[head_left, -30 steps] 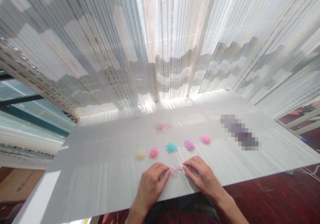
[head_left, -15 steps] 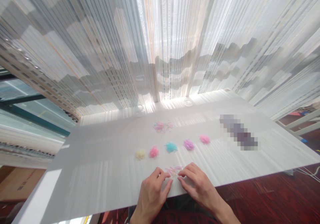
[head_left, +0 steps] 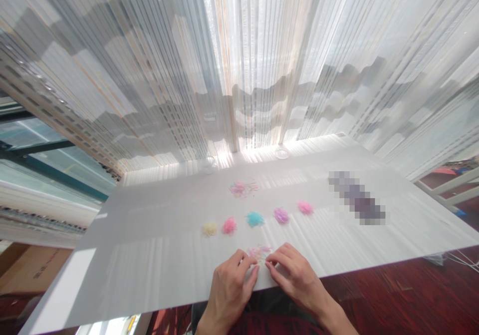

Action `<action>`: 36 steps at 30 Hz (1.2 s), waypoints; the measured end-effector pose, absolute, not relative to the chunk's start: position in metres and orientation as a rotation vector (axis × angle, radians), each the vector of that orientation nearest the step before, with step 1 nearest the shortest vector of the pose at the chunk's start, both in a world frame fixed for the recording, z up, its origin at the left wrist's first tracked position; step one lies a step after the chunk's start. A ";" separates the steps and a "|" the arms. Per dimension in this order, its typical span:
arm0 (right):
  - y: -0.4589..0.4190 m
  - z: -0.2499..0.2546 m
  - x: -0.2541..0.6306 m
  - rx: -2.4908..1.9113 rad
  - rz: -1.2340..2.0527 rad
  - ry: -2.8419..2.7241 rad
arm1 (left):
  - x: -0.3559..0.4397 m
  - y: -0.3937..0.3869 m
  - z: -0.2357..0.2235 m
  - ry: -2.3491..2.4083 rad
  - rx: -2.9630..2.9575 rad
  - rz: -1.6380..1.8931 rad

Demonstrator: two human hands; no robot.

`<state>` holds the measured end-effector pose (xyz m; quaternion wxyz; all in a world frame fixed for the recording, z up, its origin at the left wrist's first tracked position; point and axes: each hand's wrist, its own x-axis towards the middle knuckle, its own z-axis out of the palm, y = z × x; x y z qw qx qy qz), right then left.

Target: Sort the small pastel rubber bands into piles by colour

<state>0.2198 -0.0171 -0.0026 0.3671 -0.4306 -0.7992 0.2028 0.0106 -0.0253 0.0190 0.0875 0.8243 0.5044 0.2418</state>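
At the table's near edge lies a small loose pile of mixed pastel strands (head_left: 259,250), pink, white and other tints. My left hand (head_left: 232,285) is at its left side, thumb and forefinger curled together in a pinch. Facing it from the right, my right hand (head_left: 295,277) is pinched too, its fingertips close to the strands. Whatever lies between the fingertips is too small to make out. Beyond the hands runs a row of sorted piles: pale yellow (head_left: 210,229), hot pink (head_left: 229,225), turquoise (head_left: 255,218), purple (head_left: 281,215) and light pink (head_left: 305,207).
Farther back on the white table (head_left: 149,255) lies another mixed pile (head_left: 243,188). Two clear round objects (head_left: 282,153) stand near the striped curtain (head_left: 254,65). A pixelated dark patch (head_left: 357,198) covers something at right. A cardboard box (head_left: 33,270) sits at lower left.
My left hand's thumb and forefinger have drawn closer together, and the two hands' fingertips are slightly nearer each other. The view has shifted slightly; the piles look unchanged.
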 end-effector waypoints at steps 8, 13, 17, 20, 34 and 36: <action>-0.022 0.003 0.214 -1.125 0.471 -2.175 | 0.007 -0.032 0.017 1.595 2.409 0.695; -0.024 0.004 0.213 -1.128 0.421 -2.181 | 0.010 -0.036 0.011 1.650 2.375 0.694; -0.026 0.003 0.214 -1.128 0.432 -2.181 | 0.012 -0.036 0.009 1.630 2.374 0.708; -0.027 0.001 0.213 -1.129 0.435 -2.173 | 0.013 -0.036 0.008 1.623 2.363 0.717; -0.023 0.005 0.210 -1.062 0.502 -2.034 | 0.013 -0.035 0.019 1.469 2.147 0.925; -0.019 0.006 0.209 -1.050 0.530 -2.030 | 0.012 -0.033 0.021 1.458 2.122 0.944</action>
